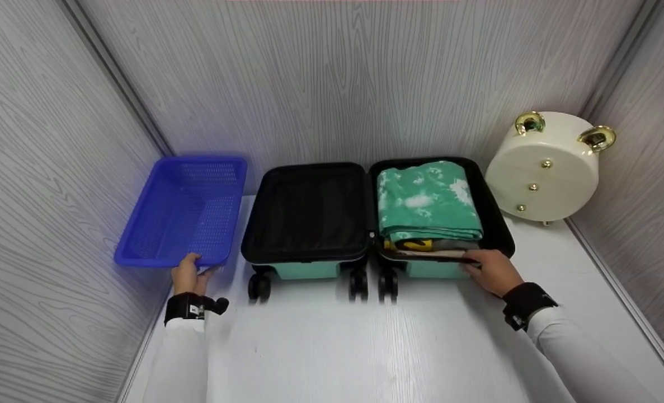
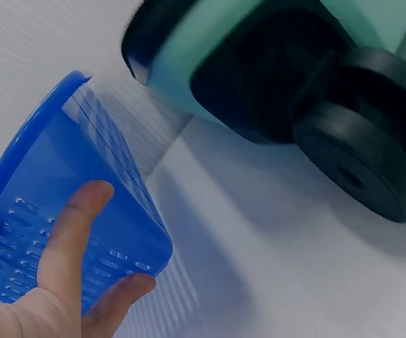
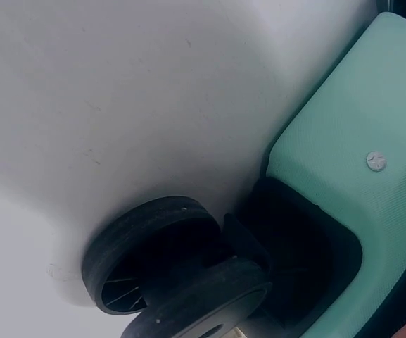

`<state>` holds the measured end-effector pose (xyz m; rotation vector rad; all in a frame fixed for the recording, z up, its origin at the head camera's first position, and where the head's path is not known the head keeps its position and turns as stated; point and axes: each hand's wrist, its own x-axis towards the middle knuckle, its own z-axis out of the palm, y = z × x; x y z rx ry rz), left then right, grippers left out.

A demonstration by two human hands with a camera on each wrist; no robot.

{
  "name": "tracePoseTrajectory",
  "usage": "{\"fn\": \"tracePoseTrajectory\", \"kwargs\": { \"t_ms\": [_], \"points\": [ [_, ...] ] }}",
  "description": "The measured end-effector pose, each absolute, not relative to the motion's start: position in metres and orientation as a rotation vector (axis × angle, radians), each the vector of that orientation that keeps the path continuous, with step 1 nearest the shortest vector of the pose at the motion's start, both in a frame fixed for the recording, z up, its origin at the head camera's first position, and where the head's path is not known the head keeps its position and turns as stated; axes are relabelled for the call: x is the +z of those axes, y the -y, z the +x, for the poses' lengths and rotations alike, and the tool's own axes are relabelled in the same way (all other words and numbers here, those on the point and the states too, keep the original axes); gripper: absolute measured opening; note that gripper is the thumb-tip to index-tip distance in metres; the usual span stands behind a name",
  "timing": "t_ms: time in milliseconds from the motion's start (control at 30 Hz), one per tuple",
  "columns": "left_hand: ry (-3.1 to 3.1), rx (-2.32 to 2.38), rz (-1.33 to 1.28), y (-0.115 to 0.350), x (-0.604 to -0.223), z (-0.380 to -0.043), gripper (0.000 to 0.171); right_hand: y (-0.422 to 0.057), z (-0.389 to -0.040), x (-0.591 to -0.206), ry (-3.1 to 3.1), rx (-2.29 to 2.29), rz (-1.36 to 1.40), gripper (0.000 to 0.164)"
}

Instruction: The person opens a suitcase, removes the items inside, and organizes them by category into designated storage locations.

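Observation:
At the left, my left hand [image 1: 186, 275] holds a blue perforated plastic basket [image 1: 120, 261] by its near side. In the left wrist view one digit presses the basket wall [image 2: 129, 211] while another lies under its bottom edge. An open mint-green suitcase [image 1: 309, 271] with black rims and wheels lies in the middle. My right hand [image 1: 494, 272] grips the near rim of its right half. In that half sits a folded green-and-white tie-dye cloth [image 1: 427, 201], above a yellow-and-black item [image 1: 415, 245] and other fabric. Only fingertips show at the right wrist view's edge.
A cream round case [image 1: 541, 168] with gold ear-shaped fittings and gold studs leans at the back right. Grey wood-grain panels [image 1: 332, 84] enclose the white table [image 1: 332, 347] at the back and sides. Black suitcase wheels [image 3: 195, 282] stick out toward the front.

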<state>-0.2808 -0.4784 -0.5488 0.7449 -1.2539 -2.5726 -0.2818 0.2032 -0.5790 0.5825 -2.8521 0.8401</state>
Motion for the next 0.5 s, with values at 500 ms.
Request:
{"fn": "tracePoseTrajectory", "kwargs": {
  "t_ms": [500],
  "points": [
    [1.616, -2.516, 0.462, 0.431, -0.485, -0.262, 0.035, -0.204, -0.284, -0.580, 2.867, 0.826, 0.583, 0.010]
  ]
}}
